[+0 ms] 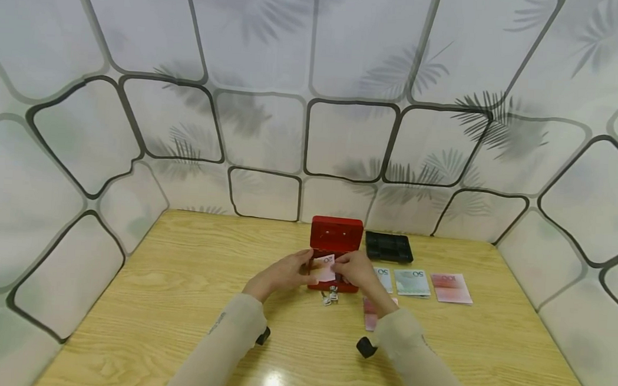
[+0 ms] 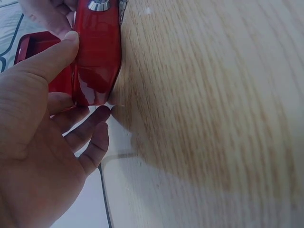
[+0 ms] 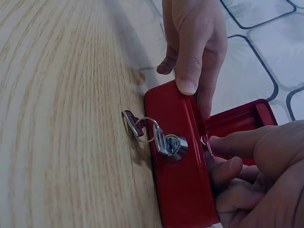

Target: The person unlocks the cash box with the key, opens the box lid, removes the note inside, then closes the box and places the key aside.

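Observation:
A red cash box stands with its lid raised at the back. My left hand holds the box at its left side, thumb on the front rim and fingers along the side wall. A pinkish banknote lies over the box opening, and my right hand pinches its right end. Seen from the right wrist, those fingertips dip behind the box's front wall, which partly hides them. A key stands in the front lock, with another key hanging from its ring.
Right of the box lie a green banknote stack, a bluish one partly behind my right hand, and a pink one. Red-pink notes lie partly under my right forearm. A black compartment tray sits at the back.

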Demonstrator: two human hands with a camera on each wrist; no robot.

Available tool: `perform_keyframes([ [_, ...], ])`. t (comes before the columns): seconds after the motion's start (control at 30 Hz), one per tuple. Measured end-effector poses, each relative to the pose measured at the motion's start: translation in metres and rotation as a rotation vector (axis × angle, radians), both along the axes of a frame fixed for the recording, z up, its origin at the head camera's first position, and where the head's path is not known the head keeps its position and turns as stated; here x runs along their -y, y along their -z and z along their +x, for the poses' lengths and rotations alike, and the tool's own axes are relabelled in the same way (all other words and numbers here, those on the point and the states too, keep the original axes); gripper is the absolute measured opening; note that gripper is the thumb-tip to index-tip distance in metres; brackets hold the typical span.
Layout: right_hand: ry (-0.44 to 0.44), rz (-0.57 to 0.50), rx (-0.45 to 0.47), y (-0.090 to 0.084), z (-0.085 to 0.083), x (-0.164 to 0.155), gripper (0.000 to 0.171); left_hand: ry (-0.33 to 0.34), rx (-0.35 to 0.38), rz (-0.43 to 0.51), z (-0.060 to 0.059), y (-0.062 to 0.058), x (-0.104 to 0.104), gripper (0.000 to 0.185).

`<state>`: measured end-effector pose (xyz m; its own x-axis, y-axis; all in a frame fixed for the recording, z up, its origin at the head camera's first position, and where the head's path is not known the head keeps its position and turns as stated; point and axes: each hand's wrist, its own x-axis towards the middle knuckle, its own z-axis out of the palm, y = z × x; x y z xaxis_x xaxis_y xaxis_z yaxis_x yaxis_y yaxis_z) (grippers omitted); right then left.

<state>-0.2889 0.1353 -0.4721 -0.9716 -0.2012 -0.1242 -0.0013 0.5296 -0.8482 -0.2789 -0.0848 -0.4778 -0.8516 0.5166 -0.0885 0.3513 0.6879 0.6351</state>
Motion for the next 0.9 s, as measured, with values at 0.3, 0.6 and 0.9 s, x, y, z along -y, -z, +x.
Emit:
perform_keyframes([
  [0.3,0.017,0.084,-0.047,-0.001,0.003,0.006,0.031,0.001,-0.012,0.003,0.0,-0.001,0.0,0.08],
  [0.6,0.079,0.04,-0.037,0.002,0.005,0.004,0.034,-0.022,0.008,-0.014,-0.001,-0.001,-0.002,0.081],
  [0.9,0.175,-0.02,-0.024,0.002,0.006,-0.004,0.017,-0.037,0.027,0.002,0.0,-0.001,-0.002,0.082],
])
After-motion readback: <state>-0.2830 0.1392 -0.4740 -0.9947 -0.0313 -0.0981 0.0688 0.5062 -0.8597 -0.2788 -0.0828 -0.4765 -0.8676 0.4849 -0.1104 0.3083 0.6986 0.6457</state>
